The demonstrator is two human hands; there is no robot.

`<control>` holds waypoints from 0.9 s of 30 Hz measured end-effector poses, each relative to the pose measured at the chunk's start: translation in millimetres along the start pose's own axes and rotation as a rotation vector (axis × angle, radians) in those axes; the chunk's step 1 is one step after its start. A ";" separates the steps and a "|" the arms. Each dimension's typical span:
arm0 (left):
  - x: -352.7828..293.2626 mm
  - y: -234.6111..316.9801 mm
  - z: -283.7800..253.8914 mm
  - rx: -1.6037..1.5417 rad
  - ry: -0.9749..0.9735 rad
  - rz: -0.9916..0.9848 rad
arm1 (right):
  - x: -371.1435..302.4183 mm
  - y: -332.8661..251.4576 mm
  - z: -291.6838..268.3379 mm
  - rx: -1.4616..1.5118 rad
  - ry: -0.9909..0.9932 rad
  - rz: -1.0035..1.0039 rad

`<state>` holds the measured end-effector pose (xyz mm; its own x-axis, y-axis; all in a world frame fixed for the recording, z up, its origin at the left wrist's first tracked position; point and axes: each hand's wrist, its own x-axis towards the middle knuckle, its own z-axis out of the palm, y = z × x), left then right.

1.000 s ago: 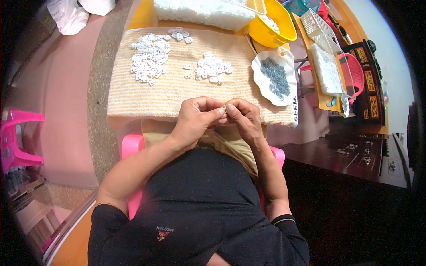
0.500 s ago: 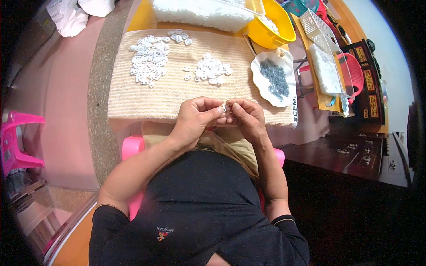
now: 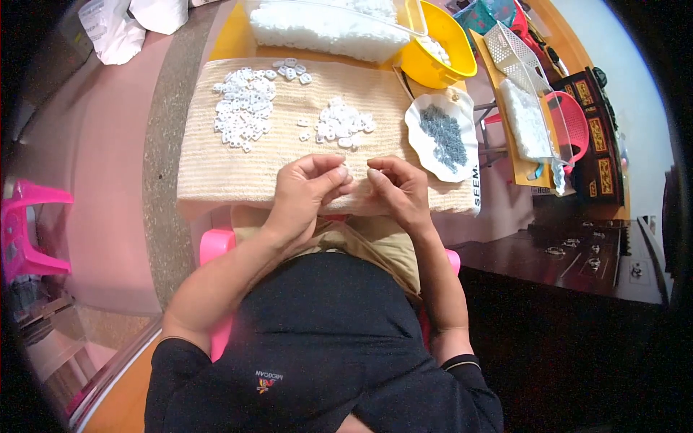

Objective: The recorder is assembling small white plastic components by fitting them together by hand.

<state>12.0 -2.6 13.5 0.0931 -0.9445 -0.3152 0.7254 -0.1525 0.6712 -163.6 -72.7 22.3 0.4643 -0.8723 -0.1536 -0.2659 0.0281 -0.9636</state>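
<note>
My left hand (image 3: 309, 189) is held above the near part of a beige striped towel (image 3: 289, 169), thumb and fingertips pinched together. Something small and pale may sit at those fingertips, too small to make out. To its right, a short gap away, my right hand (image 3: 401, 191) pinches with thumb and index finger; whatever it holds is hidden. Just beyond my hands lies a small pile of white plastic pieces (image 3: 343, 123). A bigger pile of white pieces with holes (image 3: 244, 108) spreads at the far left. Small dark grey parts, perhaps screws (image 3: 444, 133), fill a white scalloped dish (image 3: 415, 119) on the right.
Behind the towel stand a clear bin of white pieces (image 3: 328, 32) and a yellow basin (image 3: 455, 68). On a side table at right are a white perforated basket (image 3: 509, 54) and another clear container (image 3: 527, 123). A pink stool (image 3: 36, 224) stands at the left.
My hands have parted: the left moved leftward, the right stayed about in place. Their fingertips met around a small white piece before. The view has tilted slightly.
</note>
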 end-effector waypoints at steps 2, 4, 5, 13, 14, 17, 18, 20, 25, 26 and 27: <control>3.1 4.0 -2.6 -0.054 0.029 0.062 | 7.3 -1.4 0.4 -0.177 0.032 -0.149; 5.4 8.9 -5.0 -0.057 0.037 0.074 | 17.4 -1.5 0.4 -0.353 0.060 -0.297; 6.0 11.2 -5.9 -0.060 0.050 0.084 | 23.6 -0.9 0.3 -0.423 0.084 -0.371; 7.5 14.2 -7.6 -0.073 0.070 0.096 | 46.5 -8.4 12.1 -0.860 0.163 -0.387; 7.2 15.1 -7.3 -0.075 0.063 0.097 | 47.0 -10.7 13.4 -0.873 0.155 -0.339; 6.8 16.1 -6.6 -0.079 0.053 0.097 | 48.3 -13.1 12.0 -0.900 0.126 -0.290; 6.6 16.3 -6.5 -0.080 0.049 0.096 | 48.6 -13.6 11.0 -0.912 0.105 -0.290; 6.4 16.0 -6.5 -0.075 0.049 0.093 | 49.0 -15.4 9.8 -0.910 0.095 -0.289; 7.0 13.1 -7.2 -0.080 0.046 0.091 | 49.1 -15.3 8.2 -0.837 0.057 -0.242; 6.6 13.2 -6.4 -0.078 0.044 0.087 | 48.8 -11.4 6.9 -0.811 0.081 -0.279; 6.5 13.2 -5.8 -0.075 0.042 0.083 | 48.4 -7.7 5.3 -0.784 0.104 -0.316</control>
<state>26.2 -9.0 16.5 0.1825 -0.9397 -0.2893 0.7631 -0.0502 0.6443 -134.7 -112.6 21.1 0.5456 -0.8236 0.1550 -0.6628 -0.5372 -0.5216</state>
